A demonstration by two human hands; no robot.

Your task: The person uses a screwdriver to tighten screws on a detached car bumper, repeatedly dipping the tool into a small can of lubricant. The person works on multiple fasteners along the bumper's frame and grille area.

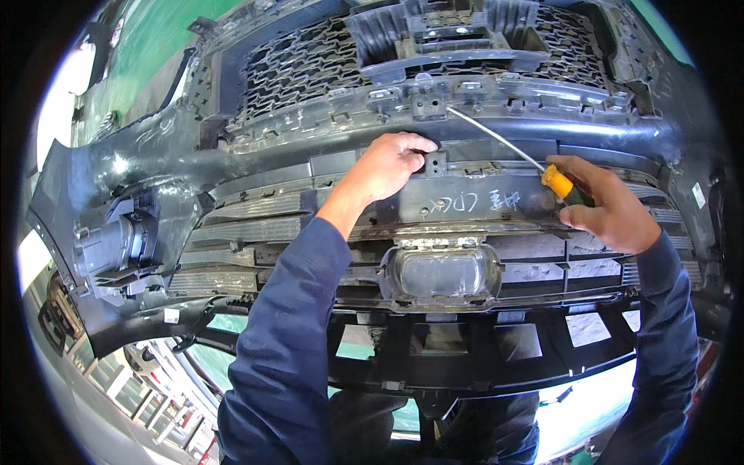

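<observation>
The bumper (287,156) filled the frame, its long axis running from the left edge to the right. At left of centre, your left hand (386,165) lay over it, forefinger pointing right, fingertips close by the lower tab (442,165); whether they pinched or merely touched something, I could not tell. The upper tab (426,108) sat at upper centre.

Just right of it was the tip of the screwdriver (556,183); contact with the part could not be made out. For good control, this looked like a moment for seating the tip squarely, steadying the part with the left fingers well out of the tip's line, and pressing lightly, since a slip could gouge the plastic. The screwdriver's long axis slanted, tip to the upper left, yellow handle to the lower right.

At right of centre, your right hand (616,208) was wrapped around that handle, well apart from your left.
</observation>
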